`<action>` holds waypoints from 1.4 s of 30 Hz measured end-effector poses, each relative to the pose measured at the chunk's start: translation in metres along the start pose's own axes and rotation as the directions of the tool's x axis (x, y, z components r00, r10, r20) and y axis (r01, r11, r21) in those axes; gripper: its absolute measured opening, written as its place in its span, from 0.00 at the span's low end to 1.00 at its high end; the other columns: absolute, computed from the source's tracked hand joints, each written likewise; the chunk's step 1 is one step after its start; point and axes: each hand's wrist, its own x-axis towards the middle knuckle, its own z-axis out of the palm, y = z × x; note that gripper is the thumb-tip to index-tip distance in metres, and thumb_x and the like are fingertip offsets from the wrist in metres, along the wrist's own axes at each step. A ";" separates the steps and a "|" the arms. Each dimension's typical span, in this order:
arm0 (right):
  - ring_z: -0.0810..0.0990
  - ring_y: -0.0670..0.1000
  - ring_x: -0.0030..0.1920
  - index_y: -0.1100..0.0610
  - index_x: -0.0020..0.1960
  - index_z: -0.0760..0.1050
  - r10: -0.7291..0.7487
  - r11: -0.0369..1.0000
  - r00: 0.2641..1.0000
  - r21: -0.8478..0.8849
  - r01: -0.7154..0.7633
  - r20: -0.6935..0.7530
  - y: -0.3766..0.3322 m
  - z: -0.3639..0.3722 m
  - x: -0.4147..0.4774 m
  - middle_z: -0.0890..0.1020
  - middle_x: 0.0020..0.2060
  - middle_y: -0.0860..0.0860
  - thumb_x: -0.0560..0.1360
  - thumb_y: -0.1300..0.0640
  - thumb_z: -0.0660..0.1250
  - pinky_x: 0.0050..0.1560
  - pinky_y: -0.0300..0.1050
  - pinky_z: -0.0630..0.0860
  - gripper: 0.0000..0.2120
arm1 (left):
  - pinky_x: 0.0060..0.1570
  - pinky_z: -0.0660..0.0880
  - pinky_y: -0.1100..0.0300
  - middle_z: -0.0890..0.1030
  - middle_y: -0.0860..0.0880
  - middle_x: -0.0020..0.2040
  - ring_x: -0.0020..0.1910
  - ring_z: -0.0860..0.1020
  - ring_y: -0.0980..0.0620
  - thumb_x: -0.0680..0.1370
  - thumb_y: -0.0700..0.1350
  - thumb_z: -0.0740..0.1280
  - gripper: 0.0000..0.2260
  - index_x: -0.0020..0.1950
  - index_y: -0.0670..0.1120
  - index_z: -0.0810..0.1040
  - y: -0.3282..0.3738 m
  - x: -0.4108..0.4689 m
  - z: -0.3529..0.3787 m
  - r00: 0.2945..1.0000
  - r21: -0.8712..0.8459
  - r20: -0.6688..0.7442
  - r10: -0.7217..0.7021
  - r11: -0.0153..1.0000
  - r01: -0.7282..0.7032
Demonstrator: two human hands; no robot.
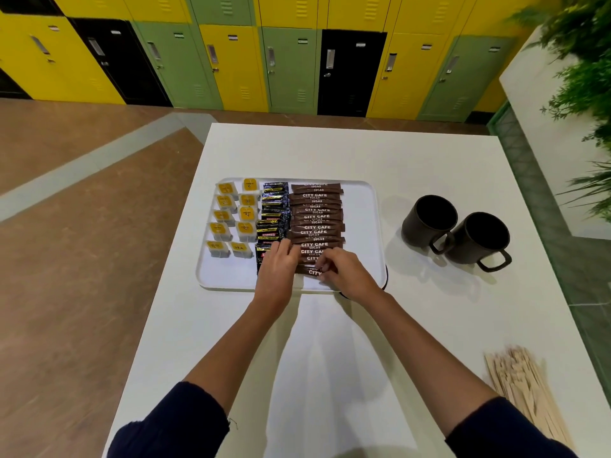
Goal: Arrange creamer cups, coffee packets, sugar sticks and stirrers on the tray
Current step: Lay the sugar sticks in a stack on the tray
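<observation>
A white tray lies on the white table. On it stand two columns of yellow-topped creamer cups, a column of black coffee packets and a column of brown sugar sticks. My left hand rests with its fingers on the nearest sugar sticks and the lowest coffee packet. My right hand pinches the right end of the nearest sugar stick. A heap of wooden stirrers lies off the tray at the table's right front.
Two dark mugs stand on the table right of the tray. Coloured lockers line the far wall. A plant overhangs a white ledge on the right. The table's left edge borders brown floor.
</observation>
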 end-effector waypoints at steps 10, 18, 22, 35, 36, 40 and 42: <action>0.70 0.47 0.51 0.56 0.46 0.77 0.012 0.997 0.989 -0.068 -0.022 -0.148 0.021 -0.002 0.000 0.74 0.46 0.47 0.72 0.64 0.69 0.51 0.40 0.70 0.05 | 0.49 0.70 0.55 0.77 0.46 0.55 0.52 0.73 0.47 0.76 0.42 0.67 0.09 0.55 0.44 0.78 -0.004 -0.006 0.010 0.993 -0.016 0.119 0.015 1.000 -0.013; 0.65 0.42 0.52 0.56 0.53 0.76 0.074 0.997 0.967 -0.006 -0.078 -0.243 0.030 0.007 -0.008 0.69 0.48 0.45 0.76 0.60 0.66 0.50 0.33 0.65 0.06 | 0.48 0.75 0.52 0.78 0.45 0.56 0.53 0.76 0.43 0.69 0.40 0.74 0.15 0.55 0.42 0.77 0.000 -0.004 0.011 0.995 -0.038 0.083 0.063 0.997 -0.060; 0.71 0.48 0.53 0.57 0.50 0.78 0.058 0.998 0.975 -0.005 -0.061 -0.214 0.028 0.007 -0.004 0.72 0.45 0.47 0.76 0.61 0.66 0.50 0.35 0.65 0.04 | 0.59 0.71 0.51 0.75 0.46 0.65 0.64 0.72 0.45 0.75 0.42 0.69 0.18 0.64 0.44 0.74 0.003 -0.001 0.010 0.985 -0.063 0.153 0.078 0.996 -0.069; 0.63 0.50 0.72 0.53 0.72 0.66 -0.036 0.947 0.986 -0.320 -0.018 -0.160 0.029 0.004 0.015 0.65 0.73 0.48 0.82 0.53 0.55 0.70 0.48 0.59 0.19 | 0.75 0.45 0.53 0.48 0.45 0.78 0.77 0.45 0.48 0.83 0.52 0.49 0.26 0.77 0.43 0.47 0.010 0.005 0.018 0.944 0.023 0.329 0.025 0.999 -0.035; 0.64 0.50 0.71 0.54 0.72 0.67 -0.042 0.949 0.986 -0.314 -0.011 -0.163 0.031 0.006 0.014 0.66 0.73 0.48 0.82 0.54 0.55 0.70 0.47 0.59 0.19 | 0.75 0.44 0.54 0.47 0.45 0.78 0.77 0.45 0.49 0.83 0.52 0.48 0.26 0.77 0.43 0.46 0.011 0.004 0.018 0.940 0.035 0.340 0.016 0.999 -0.030; 0.69 0.50 0.68 0.54 0.68 0.71 -0.083 0.951 0.974 -0.309 0.015 -0.209 0.034 0.010 0.011 0.71 0.69 0.48 0.81 0.54 0.55 0.67 0.46 0.61 0.17 | 0.75 0.44 0.55 0.48 0.45 0.78 0.77 0.47 0.49 0.83 0.52 0.48 0.25 0.77 0.43 0.47 0.012 0.000 0.018 0.948 0.053 0.319 -0.004 0.999 -0.014; 0.71 0.50 0.65 0.54 0.66 0.72 -0.094 0.960 0.963 -0.280 0.020 -0.253 0.034 0.009 0.012 0.73 0.66 0.48 0.81 0.55 0.55 0.65 0.45 0.63 0.16 | 0.75 0.45 0.55 0.49 0.45 0.78 0.77 0.48 0.49 0.83 0.52 0.48 0.25 0.77 0.42 0.48 0.013 0.000 0.019 0.955 0.033 0.298 -0.012 0.999 0.002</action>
